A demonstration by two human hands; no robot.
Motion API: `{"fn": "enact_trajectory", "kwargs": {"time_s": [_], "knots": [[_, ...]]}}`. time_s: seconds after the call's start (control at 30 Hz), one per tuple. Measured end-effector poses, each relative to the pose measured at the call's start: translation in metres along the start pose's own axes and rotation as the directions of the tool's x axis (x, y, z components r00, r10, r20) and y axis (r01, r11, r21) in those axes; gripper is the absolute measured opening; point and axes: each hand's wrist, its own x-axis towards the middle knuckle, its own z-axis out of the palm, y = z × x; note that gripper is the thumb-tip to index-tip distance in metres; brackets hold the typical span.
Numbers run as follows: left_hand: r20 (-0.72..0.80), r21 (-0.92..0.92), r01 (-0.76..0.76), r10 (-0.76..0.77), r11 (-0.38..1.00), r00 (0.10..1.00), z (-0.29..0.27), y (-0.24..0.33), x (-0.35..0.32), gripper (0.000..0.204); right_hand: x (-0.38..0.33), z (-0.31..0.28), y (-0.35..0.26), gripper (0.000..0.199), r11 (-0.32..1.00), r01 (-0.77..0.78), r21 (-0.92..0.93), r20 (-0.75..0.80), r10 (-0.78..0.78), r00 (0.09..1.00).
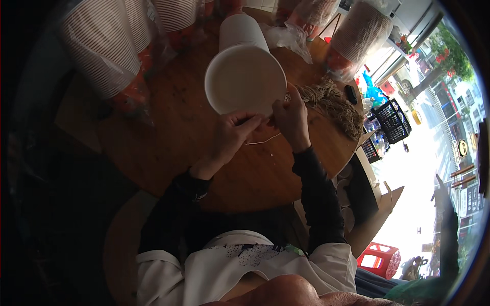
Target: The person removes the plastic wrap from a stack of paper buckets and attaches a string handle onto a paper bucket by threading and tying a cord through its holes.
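Observation:
A round white paper tub (246, 76) has its wide mouth turned toward me, over the wooden table. A white cylinder (240, 29) shows directly behind it; whether it is a separate tub I cannot tell. At the tub's near rim, my left hand (230, 136) pinches with thumb and fingers. Just to the right, my right hand (293, 120) is closed by the same rim, its fingers curled. A thin pale string (264, 141) trails below the fingers of both hands. The fingertips almost meet, and the exact grip between them is partly hidden.
Bagged stacks of paper tubs (99, 43) line the table's far left, with another bagged stack (360, 33) far right. A heap of tan strings (332, 104) and a small black object (350, 94) lie right. Beyond are a black crate (392, 121), an open cardboard box (375, 217) and a red stool (378, 259).

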Motion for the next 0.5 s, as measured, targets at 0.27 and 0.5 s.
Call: {"fn": "enact_trajectory", "kwargs": {"time_s": [0.27, 0.5], "knots": [[0.183, -0.089, 0.135, -0.117, 0.987, 0.976, -0.011, 0.046, 0.017, 0.019, -0.026, -0.017, -0.002, 0.027, 0.731, -0.311, 0.607, 0.208, 0.232, 0.95], [0.153, -0.232, 0.24, -0.209, 0.943, 0.966, -0.009, 0.033, 0.031, 0.022, -0.066, -0.001, -0.001, 0.031, 0.784, -0.26, 0.564, 0.374, 0.038, 0.927]]}}
